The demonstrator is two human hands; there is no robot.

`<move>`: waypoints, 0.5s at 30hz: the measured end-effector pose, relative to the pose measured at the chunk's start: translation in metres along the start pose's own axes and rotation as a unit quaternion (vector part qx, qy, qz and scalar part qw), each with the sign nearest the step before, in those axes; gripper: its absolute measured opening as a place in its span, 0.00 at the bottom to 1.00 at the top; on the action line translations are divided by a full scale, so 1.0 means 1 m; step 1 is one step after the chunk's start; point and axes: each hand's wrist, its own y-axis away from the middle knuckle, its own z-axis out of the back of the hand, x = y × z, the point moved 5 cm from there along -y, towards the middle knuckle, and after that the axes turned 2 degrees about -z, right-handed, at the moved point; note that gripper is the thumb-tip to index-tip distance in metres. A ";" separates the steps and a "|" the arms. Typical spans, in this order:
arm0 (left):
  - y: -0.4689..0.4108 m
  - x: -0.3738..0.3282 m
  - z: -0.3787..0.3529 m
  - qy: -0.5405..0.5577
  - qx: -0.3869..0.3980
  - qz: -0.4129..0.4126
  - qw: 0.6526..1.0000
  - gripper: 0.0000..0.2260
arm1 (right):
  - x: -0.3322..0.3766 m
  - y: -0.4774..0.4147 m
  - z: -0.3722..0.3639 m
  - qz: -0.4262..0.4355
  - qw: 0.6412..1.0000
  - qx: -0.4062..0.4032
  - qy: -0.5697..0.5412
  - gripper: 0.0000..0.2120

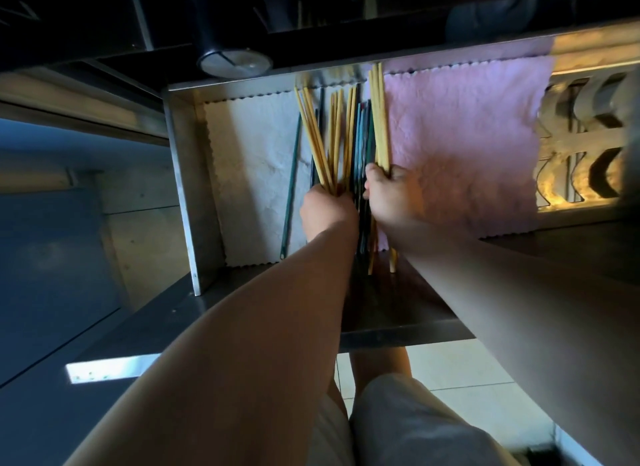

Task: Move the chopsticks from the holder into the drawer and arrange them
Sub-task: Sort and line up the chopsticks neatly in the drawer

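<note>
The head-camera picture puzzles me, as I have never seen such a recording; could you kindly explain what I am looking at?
There is no machine here. A person wears a wide-angle camera on the head, looking down at their own bare arms. They reach into an open metal drawer lined with a white cloth and a pink cloth. The left hand grips a fanned bundle of pale wooden chopsticks. The right hand holds a straighter bundle. Dark green chopsticks lie between them, and one green chopstick lies apart on the white cloth.
</note>
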 end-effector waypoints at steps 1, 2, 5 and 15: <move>0.000 -0.001 -0.001 -0.005 0.000 -0.001 1.000 0.06 | -0.001 0.001 0.001 -0.007 1.000 0.004 0.012 0.16; 0.000 -0.001 -0.001 -0.007 0.001 -0.002 1.000 0.06 | -0.002 0.001 0.001 -0.007 1.000 0.007 0.020 0.18; 0.000 -0.003 -0.001 -0.013 0.016 -0.015 1.000 0.06 | -0.002 0.001 -0.001 -0.008 1.000 0.011 0.019 0.19; -0.013 0.004 0.038 -0.044 0.058 -0.058 0.996 0.10 | 0.004 0.001 -0.021 0.003 0.994 -0.004 0.106 0.20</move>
